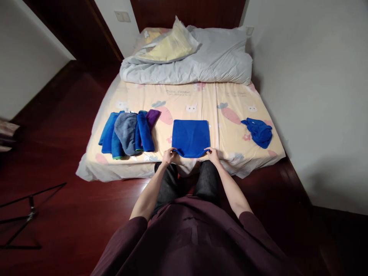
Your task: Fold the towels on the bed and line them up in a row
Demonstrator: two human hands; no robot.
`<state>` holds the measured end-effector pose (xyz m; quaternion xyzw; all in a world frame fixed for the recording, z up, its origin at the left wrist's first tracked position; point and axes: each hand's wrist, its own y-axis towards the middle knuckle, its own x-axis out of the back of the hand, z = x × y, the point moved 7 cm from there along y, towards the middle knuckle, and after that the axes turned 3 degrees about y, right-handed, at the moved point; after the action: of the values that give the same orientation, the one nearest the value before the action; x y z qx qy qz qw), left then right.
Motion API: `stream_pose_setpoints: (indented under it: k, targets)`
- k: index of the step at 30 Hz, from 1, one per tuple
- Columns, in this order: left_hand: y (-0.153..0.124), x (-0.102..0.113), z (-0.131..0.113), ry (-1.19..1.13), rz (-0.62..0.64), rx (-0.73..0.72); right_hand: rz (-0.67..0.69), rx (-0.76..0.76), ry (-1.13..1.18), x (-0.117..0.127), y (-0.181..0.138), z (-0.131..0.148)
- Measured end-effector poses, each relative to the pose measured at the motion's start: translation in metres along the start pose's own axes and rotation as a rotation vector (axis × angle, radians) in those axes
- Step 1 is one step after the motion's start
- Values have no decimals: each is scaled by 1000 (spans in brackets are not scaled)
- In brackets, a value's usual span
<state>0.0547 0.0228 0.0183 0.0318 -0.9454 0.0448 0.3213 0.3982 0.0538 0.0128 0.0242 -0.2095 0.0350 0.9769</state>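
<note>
Pinching the cloth (191, 135) by its near corners with left hand (169, 155) and right hand (213, 155); lying flat on the bed (191, 97), near corners curled up; flanked by overlapping cloths (126, 132) to the left, a crumpled cloth (259, 132) to the right.

A bed (135, 94) with a rabbit-and-carrot-print sheet (198, 101) extends from a dark wooden headboard (189, 14) at the far end. A pale wall (313, 96) rises on the right; glossy reddish-brown flooring (57, 153) spreads left, toward a dark door (71, 25).
</note>
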Motion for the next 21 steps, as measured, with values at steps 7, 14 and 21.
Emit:
stream_pose_setpoints:
  k: [7, 14, 21]
  targets:
    - [-4, 19, 28, -39, -131, 71, -78, -54, 33, 16, 3, -15]
    - [-5, 8, 43, -219, -184, 131, -69, -71, 74, -2, -5, -23]
    - [-3, 9, 38, -173, -204, 127, -85, -76, 8, 4, -7, -16]
